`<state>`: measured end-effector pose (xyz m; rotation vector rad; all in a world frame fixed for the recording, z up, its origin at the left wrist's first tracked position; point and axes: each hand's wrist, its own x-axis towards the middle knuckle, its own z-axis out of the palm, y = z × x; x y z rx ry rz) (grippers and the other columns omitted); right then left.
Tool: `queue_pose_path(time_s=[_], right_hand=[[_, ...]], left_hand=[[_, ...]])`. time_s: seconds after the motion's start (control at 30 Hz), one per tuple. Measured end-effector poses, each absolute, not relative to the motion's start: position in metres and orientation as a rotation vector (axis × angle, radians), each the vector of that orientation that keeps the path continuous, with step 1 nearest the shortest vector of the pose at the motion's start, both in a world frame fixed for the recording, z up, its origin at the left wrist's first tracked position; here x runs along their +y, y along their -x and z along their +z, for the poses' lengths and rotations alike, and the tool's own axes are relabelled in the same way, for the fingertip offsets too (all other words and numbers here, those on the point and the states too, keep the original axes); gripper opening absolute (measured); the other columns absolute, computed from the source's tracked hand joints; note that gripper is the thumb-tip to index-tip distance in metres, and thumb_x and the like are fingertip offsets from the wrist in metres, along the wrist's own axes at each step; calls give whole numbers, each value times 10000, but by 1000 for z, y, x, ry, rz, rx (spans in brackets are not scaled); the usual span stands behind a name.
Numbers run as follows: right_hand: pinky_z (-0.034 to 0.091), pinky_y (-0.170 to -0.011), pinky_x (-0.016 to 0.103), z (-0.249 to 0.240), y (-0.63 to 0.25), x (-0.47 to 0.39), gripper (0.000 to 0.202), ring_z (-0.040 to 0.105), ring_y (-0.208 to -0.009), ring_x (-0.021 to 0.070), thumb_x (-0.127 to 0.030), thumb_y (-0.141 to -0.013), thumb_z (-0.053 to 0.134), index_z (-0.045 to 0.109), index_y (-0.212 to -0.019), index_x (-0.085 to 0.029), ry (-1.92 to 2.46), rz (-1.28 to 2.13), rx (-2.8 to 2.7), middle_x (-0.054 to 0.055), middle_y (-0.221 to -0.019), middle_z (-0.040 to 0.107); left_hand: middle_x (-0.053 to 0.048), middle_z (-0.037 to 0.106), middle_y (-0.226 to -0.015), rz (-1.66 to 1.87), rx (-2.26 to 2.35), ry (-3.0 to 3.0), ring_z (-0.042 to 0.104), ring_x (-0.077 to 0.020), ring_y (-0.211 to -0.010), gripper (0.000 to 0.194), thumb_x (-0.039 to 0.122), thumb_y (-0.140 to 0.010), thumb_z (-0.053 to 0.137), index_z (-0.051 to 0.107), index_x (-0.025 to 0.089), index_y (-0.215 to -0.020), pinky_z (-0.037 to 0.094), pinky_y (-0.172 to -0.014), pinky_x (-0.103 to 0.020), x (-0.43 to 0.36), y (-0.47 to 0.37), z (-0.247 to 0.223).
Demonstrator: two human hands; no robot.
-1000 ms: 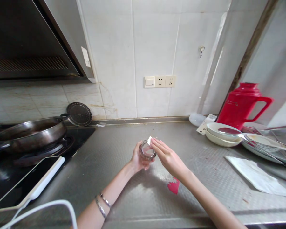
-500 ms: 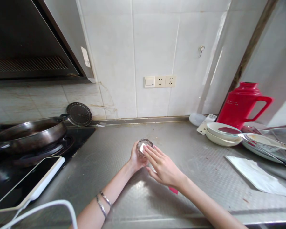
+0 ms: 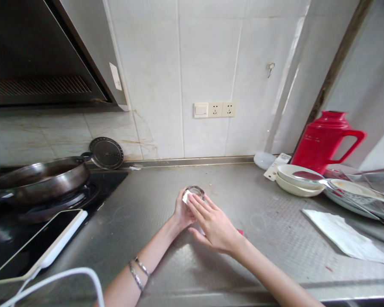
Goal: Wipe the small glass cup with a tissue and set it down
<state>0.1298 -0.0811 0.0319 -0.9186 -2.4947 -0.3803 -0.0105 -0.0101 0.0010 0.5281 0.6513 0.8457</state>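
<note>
A round clear glass container [image 3: 196, 192] is held upright above the metal counter [image 3: 153, 183]. My left hand [image 3: 182, 212] wraps round its left side, with two bracelets on that wrist. My right hand [image 3: 211, 221] lies over the container's near rim, fingers together, pressing a small white piece [image 3: 187, 196] at the rim's left side. The right thumb stands apart from the fingers. A bit of a red item [image 3: 240, 232] shows behind my right wrist; the rest of it is hidden.
On the left are a steel pan [image 3: 41, 181] on the stove, a phone [image 3: 35, 247] and a white cable [image 3: 67, 271]. To the right are stacked bowls [image 3: 299, 183], a red thermos [image 3: 326, 140] and a white sheet [image 3: 347, 234].
My right hand has slid left across the container's opening with the white piece, from near the middle to the left rim. My left hand has barely moved.
</note>
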Motion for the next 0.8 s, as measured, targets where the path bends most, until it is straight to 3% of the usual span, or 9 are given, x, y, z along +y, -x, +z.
queue_pose_path(time_s=[0.13, 0.23, 0.3, 0.43, 0.57, 0.63, 0.73, 0.8], right_hand=[[281, -1120, 538, 27, -139, -85, 660, 256, -1400, 288, -365, -901, 464, 262, -1456, -70, 914, -407, -2463, 162, -1497, 296], [294, -1110, 546, 26, -148, -80, 644, 276, -1393, 286, -351, -913, 450, 246, -1463, -83, 979, -445, -2397, 164, -1500, 287], [296, -1110, 541, 28, -150, -76, 646, 273, -1395, 282, -350, -920, 440, 226, -1470, -87, 1021, -456, -2373, 160, -1505, 273], [288, -1118, 526, 31, -142, -70, 661, 265, -1399, 272, -353, -915, 446, 211, -1474, -92, 1034, -439, -2334, 159, -1505, 277], [287, -1122, 521, 30, -131, -75, 666, 260, -1401, 268, -355, -905, 451, 222, -1471, -91, 997, -404, -2354, 155, -1504, 282], [287, -1123, 522, 27, -129, -80, 671, 253, -1404, 266, -356, -903, 449, 219, -1471, -82, 963, -389, -2393, 152, -1499, 296], [295, -1117, 528, 23, -132, -86, 669, 244, -1407, 268, -357, -910, 441, 209, -1472, -79, 954, -382, -2434, 147, -1499, 295], [303, -1112, 530, 20, -136, -86, 659, 252, -1403, 270, -341, -915, 437, 200, -1476, -88, 964, -395, -2424, 147, -1504, 281]], left_hand=[[-46, 627, -571, 917, 652, -526, 433, -112, -374, 658, 646, -787, 434, 650, 80, -1042, 274, -397, -229, -10, 13, 7], [-19, 566, -486, 898, 617, -575, 277, -71, -294, 637, 641, -815, 376, 663, 92, -963, 181, -347, -218, -10, 11, 10], [-27, 565, -481, 880, 596, -608, 251, -66, -285, 654, 651, -829, 324, 667, 103, -925, 172, -341, -214, -10, 9, 10], [-41, 603, -534, 904, 589, -599, 386, -99, -332, 624, 643, -819, 372, 664, 124, -1008, 249, -379, -216, -11, 5, 5], [0, 544, -462, 992, 646, -479, 408, -99, -345, 503, 599, -784, 501, 665, 128, -854, 242, -385, -210, -10, 6, 3], [-7, 544, -454, 978, 714, -440, 436, -112, -356, 548, 638, -765, 496, 659, 117, -815, 240, -374, -216, -9, 9, 5], [-41, 616, -546, 1000, 721, -436, 530, -141, -437, 604, 654, -765, 479, 664, 97, -908, 290, -392, -219, -9, 12, 9], [-36, 608, -537, 1008, 690, -462, 499, -125, -405, 622, 658, -766, 478, 661, 90, -943, 272, -381, -217, -9, 13, 10]])
